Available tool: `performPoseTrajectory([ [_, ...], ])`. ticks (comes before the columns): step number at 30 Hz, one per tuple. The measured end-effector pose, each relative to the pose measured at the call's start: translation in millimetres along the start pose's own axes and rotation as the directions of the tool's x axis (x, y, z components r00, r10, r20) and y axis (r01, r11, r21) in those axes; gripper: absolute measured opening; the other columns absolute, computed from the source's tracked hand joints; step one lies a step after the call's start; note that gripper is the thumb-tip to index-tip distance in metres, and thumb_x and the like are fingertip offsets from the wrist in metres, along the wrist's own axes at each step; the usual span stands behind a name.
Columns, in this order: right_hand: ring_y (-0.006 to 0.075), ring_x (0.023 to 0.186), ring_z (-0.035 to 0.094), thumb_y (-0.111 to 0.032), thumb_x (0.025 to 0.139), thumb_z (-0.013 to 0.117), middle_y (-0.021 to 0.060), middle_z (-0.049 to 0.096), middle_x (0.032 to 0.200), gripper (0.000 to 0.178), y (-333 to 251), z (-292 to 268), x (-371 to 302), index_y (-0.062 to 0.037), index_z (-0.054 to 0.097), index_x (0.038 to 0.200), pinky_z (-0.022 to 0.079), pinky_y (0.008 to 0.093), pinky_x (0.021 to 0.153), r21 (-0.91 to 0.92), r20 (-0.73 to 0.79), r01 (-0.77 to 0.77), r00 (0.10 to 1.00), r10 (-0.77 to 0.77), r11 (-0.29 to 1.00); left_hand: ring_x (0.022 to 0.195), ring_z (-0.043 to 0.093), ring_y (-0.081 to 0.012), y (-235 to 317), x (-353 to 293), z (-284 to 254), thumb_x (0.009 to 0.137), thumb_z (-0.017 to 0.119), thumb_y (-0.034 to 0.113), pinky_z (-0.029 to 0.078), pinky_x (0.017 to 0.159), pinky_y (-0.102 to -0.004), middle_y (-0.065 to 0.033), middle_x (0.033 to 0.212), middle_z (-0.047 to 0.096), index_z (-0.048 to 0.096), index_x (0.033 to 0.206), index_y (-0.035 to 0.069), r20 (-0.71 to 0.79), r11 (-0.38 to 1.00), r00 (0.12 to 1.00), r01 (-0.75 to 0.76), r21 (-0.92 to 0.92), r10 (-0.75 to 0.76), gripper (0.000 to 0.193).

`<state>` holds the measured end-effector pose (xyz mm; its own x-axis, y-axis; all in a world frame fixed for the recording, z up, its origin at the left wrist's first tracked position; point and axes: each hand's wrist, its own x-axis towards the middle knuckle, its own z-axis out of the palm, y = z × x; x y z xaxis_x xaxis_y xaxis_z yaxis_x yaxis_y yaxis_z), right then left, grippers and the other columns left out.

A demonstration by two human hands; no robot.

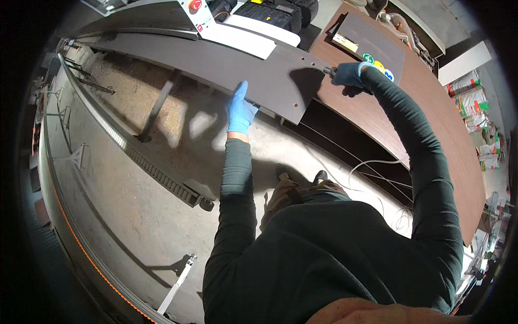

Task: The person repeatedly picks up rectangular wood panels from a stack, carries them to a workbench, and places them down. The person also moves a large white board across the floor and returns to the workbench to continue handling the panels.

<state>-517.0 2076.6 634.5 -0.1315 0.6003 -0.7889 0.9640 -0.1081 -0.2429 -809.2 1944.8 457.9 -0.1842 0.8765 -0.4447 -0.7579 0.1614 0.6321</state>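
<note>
Long dark brown panel (248,70) lies flat, running from beside the right fingers, past the left fingers and off to the far left. Left hand (240,113), blue glove: one digit laid on the top face at the near edge, others curled at that edge; underside hidden, can't tell if they pinch it. Right hand (349,74), blue glove, just off the panel's right end: fingers closed around a small grey tool (328,71), tip toward the end edge; exact kind can't be told, contact unclear.

Progress, judging from how it lies: panel cut to shape, holes already in; work at the right end looks underway, not finished. Amount left can't be judged from here.

Panel look: matte, smooth, straight long edge, no damage visible. Three small round holes with lighter, coppery rims: two just left of the right fingers, one below them nearer the body. Hand shadow darkens the end.

Around: white machine housing (237,40) with red push button (195,5), beyond the left fingers; brown worktop (448,140) under and right of the right fingers, carrying a dark board (377,40) with round stickers, beyond them.
</note>
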Motion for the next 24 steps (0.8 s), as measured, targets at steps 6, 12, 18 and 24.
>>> performPoseTrajectory([
  [6,0.0191,0.093,0.076,-0.025,0.094,0.066,0.0195,0.072,0.119,0.040,16.6,-2.4,-14.8,-0.0008,0.066,0.125,0.063,0.0354,0.082,-0.202,0.133,-0.063,0.987,0.091,0.977,0.113,0.068,-0.0225,-51.2,-6.4,18.7,0.097,0.072,0.017,0.054,0.098,-0.0366,-0.0077,0.122,0.071,0.067,0.124,0.004,0.058,0.993,0.997,0.063,-0.096,-0.058,0.030],
  [12,0.0212,0.085,0.076,-0.024,0.099,0.059,0.0185,0.074,0.112,0.037,55.8,-18.9,-24.1,0.0014,0.065,0.126,0.064,0.0350,0.079,-0.315,0.031,-0.139,0.987,0.156,0.939,0.112,0.068,-0.0235,-103.1,-32.8,38.1,0.096,0.070,0.011,0.055,0.098,-0.0362,-0.0086,0.121,0.071,0.067,0.122,0.002,0.076,0.981,0.989,0.133,-0.139,-0.123,0.028],
  [18,0.0197,0.088,0.076,-0.025,0.100,0.055,0.0165,0.075,0.110,0.032,55.6,-17.4,-6.5,0.0016,0.066,0.114,0.064,0.0351,0.078,-0.272,0.113,0.000,0.993,0.032,0.962,0.106,0.066,-0.0201,-152.3,-69.1,67.0,0.102,0.062,0.020,0.054,0.092,-0.0327,-0.0074,0.117,0.070,0.067,0.126,0.002,0.136,0.992,0.991,-0.021,0.128,0.003,0.030],
  [24,0.0191,0.081,0.076,-0.023,0.098,0.056,0.0169,0.075,0.109,0.036,94.2,-21.7,-12.6,0.0009,0.062,0.124,0.064,0.0336,0.074,-0.415,0.134,-0.030,0.986,0.094,0.909,0.078,0.068,-0.0125,-196.1,-107.7,98.6,0.098,0.071,0.019,0.057,0.068,-0.0246,-0.0024,0.096,0.072,0.071,0.118,0.003,0.073,0.967,0.972,0.229,-0.111,-0.222,0.025],
])
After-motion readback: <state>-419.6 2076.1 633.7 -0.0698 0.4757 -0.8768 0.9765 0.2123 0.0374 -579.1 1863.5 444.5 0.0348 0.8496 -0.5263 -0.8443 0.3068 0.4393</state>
